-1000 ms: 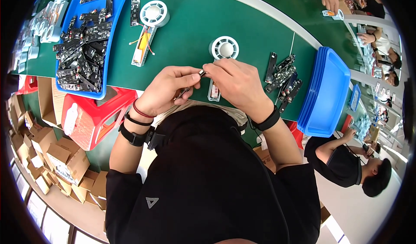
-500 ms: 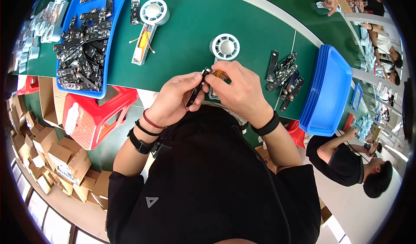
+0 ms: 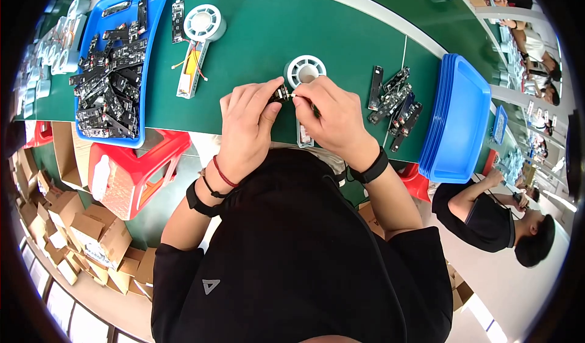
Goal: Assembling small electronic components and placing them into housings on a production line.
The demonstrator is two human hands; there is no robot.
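Observation:
My left hand (image 3: 245, 127) is closed on a small black circuit board (image 3: 280, 94), its end poking out between thumb and fingers. Right beside it, my right hand (image 3: 332, 113) pinches a small pale connector (image 3: 293, 95) at the board's end; its wire is mostly covered by the fingers. Just beyond the hands, a light-blue fan-like unit (image 3: 306, 69) with a round slotted head lies on the green table (image 3: 256, 32). Its handle (image 3: 304, 134) runs under my right hand toward the table's near edge.
At left, a blue tray (image 3: 159, 23) holds many black boards. A second fan unit (image 3: 205, 23) with exposed wires lies beside a single board (image 3: 177, 21). Loose boards (image 3: 396, 102) lie right, near stacked blue trays (image 3: 460, 120). A red stool (image 3: 137, 172) stands below; a person (image 3: 493, 215) sits at right.
My left hand has turned over, knuckles now up, and the board has swung from steeply slanted to nearly level. Both hands remain close together. The whole view has shifted slightly.

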